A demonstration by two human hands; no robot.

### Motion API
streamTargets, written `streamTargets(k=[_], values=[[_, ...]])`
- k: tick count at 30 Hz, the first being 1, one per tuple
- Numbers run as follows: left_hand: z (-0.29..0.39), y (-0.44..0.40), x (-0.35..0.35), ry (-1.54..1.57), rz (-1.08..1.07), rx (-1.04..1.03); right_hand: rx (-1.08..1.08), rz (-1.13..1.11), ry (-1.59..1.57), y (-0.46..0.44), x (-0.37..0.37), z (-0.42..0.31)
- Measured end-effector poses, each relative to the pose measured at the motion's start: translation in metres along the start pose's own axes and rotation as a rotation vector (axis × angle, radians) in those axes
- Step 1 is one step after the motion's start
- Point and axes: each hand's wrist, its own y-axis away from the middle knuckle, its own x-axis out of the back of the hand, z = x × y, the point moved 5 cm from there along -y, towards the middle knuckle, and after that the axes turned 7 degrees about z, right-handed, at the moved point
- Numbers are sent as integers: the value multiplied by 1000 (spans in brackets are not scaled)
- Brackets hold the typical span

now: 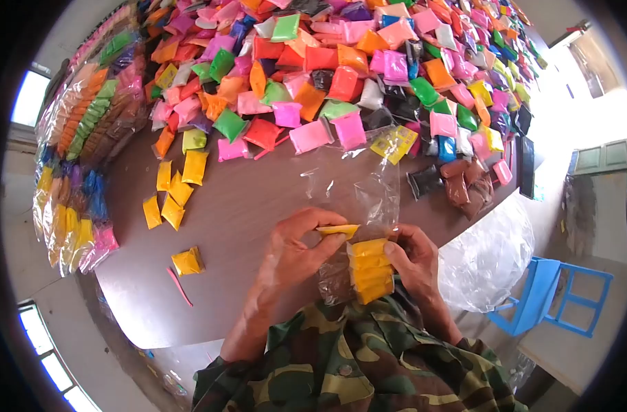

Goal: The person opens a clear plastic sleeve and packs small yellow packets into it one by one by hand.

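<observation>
My left hand (301, 246) pinches one small yellow packet (341, 230) between thumb and fingers, just left of a stack of yellow packets. That stack of yellow packets (372, 269) sits in a long clear plastic bag (380, 196), whose upper part stretches away over the table. Closed on the side of the bag, my right hand (416, 257) has its thumb beside the top yellow packet. Brown packets (335, 275) show through the clear plastic left of the yellow stack. Several loose yellow packets (179, 190) lie on the table to the left, with a single one (188, 261) nearer me.
A heap of many-coloured packets (341, 82) covers the far side of the brown table (245, 192). Filled clear bags (87, 137) are piled at left. Brown packets (466, 185) lie at right, near crumpled clear plastic (488, 250). A blue chair (538, 295) stands beyond; a pink strip (179, 287) lies left.
</observation>
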Motion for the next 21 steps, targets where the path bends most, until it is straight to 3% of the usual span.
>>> streamTargets(k=[6,9,12,15,18,21], values=[[-19,-3,-23,305,-10,184,9,-5,-12,1,0,0],[-33,-1,-30,301,-78,342,14,-8,23,1,-1,-3],[-36,-2,-41,414,-141,204,8,-7,34,1,-1,-4],[-16,-7,-40,171,-113,-27,9,-6,44,1,-1,-3],[-14,-7,-29,-192,-118,-116,17,-6,58,1,0,-3],[-1,-7,-26,-164,-80,-101,-20,-10,1,2,-3,-8]])
